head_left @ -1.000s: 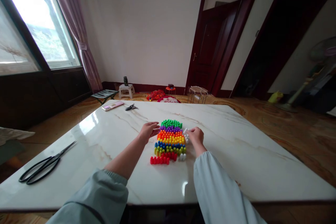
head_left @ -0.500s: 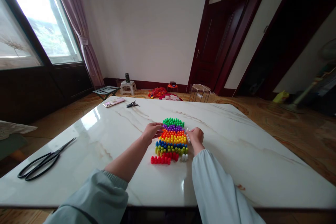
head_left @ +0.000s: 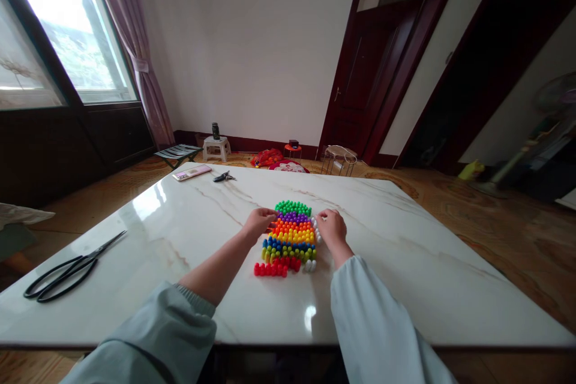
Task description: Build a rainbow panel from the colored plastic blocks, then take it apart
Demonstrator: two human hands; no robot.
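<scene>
A block of round, peg-like plastic beads (head_left: 292, 237) lies on the marble-patterned table (head_left: 387, 294). Its rows run green, purple, orange, yellow, blue and olive, from far to near. My left hand (head_left: 261, 223) holds the block's left edge by the purple and orange rows, its fingertips partly hidden. Along the right edge stands a short line of white beads (head_left: 317, 231). My right hand (head_left: 333, 228) is beside them, fingers bent and slightly apart, with nothing visible in them. Red bead pieces (head_left: 270, 269) and a few loose white beads (head_left: 310, 265) sit at the near side.
Black-handled scissors (head_left: 74, 269) lie at the table's left. Toward the far left edge are a pink phone (head_left: 192, 173) and small dark pliers (head_left: 224, 177). Beyond the table stand a white stool (head_left: 216, 147) and a round wire-legged stool (head_left: 341, 156).
The fingers of my right hand have loosened and drawn slightly away from the white beads, which now show more fully. My left hand stays at the block's edge. The view has shifted slightly.
</scene>
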